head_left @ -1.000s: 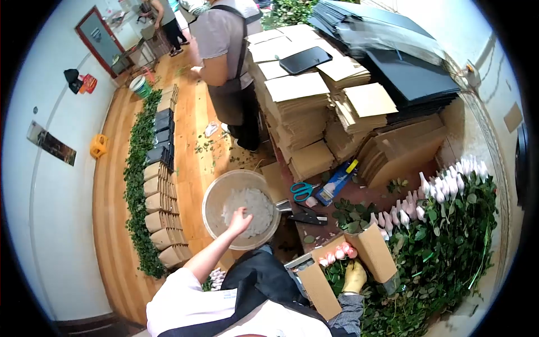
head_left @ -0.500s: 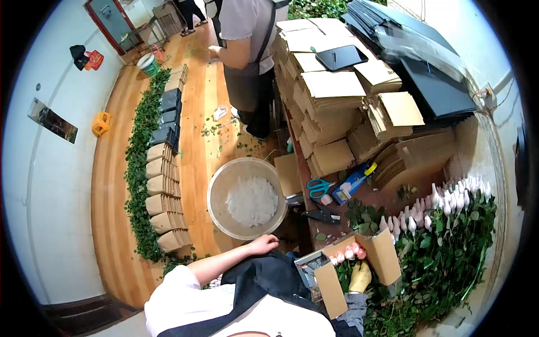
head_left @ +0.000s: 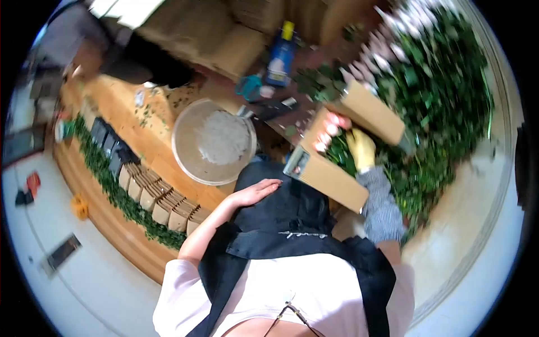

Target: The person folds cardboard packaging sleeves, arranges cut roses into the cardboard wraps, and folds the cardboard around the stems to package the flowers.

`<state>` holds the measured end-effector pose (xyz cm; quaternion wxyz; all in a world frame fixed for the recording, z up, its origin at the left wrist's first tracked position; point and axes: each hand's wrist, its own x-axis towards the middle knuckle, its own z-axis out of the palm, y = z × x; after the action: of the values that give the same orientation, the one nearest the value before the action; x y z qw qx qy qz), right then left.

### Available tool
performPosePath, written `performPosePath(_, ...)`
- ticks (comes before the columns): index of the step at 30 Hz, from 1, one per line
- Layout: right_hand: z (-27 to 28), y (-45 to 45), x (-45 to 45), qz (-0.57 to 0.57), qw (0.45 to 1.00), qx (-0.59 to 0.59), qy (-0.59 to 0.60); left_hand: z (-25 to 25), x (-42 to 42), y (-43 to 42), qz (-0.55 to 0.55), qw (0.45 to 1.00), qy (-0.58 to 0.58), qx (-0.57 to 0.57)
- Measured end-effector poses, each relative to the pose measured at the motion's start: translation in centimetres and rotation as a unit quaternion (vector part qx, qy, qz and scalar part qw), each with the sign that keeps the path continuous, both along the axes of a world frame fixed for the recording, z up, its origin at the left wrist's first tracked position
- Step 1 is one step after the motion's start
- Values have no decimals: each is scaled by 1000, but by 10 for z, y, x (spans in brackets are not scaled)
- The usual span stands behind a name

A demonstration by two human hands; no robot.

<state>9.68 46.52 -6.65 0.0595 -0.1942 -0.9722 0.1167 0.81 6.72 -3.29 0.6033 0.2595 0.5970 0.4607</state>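
My left hand [head_left: 257, 192] is bare and lies flat on the dark apron [head_left: 286, 210] over my lap, fingers stretched out. On my right hand [head_left: 361, 150] is a yellow glove, with a checked sleeve cover behind it. It reaches into an open cardboard box [head_left: 331, 178], its fingers curled down around the leafy stems of pink roses [head_left: 332, 128]; the fingertips are partly hidden. The rose heads line up at the box's far end, and the flaps stand out on both sides.
Pale-wrapped flowers [head_left: 387, 50] with long leafy stems lie along the right. Ahead are teal scissors [head_left: 248, 88], a blue box [head_left: 281, 59] and stacked cardboard [head_left: 224, 42]. A round tub [head_left: 181, 151] holds white material. Packed boxes [head_left: 163, 202] line the floor; another person [head_left: 84, 45] stands upper left.
The view has swung and tilted down, showing more of my apron. My left hand has flattened onto the apron. My right hand is still in the box by the roses.
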Motion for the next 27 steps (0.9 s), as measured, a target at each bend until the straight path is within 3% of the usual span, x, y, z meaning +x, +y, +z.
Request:
performPosePath(2,8,-7,-4,-19,1000,-19,2,-2,2,6,31,999,-14,-29)
performPosePath(4,26,-12,-11,-64,991,-61,-101,-6,-7,15,100,994,6,-43)
performPosePath(6,21,-5,-11,-50,986,-98,-122,-9,-26,31,147,986,60,-55)
performPosePath(8,34,-2,-11,-24,981,-145,-126,-17,-49,49,178,971,153,-47)
performPosePath(10,54,-6,-12,-20,979,-157,-132,-19,-69,80,235,964,127,3)
performPosePath(14,90,-32,-21,2,987,-130,-97,-3,-85,139,168,977,128,2)
performPosePath(15,117,-35,-30,39,972,-183,-141,-15,-84,148,148,983,110,16)
performPosePath(18,85,-43,-34,138,951,-89,-261,-29,-76,173,86,992,91,-33)
performPosePath(19,85,-49,-44,45,927,-125,-352,-30,-71,175,61,981,179,-37)
performPosePath(20,83,-51,-43,82,911,-119,-386,-31,-67,177,36,962,267,-40)
performPosePath(24,45,-57,-35,117,901,-80,-410,-43,-55,171,96,962,253,-40)
performPosePath(26,44,-48,-27,204,921,-59,-328,-42,-56,171,102,967,230,-44)
performPosePath(27,52,-45,-31,143,938,-118,-293,-42,-56,171,108,972,206,-45)
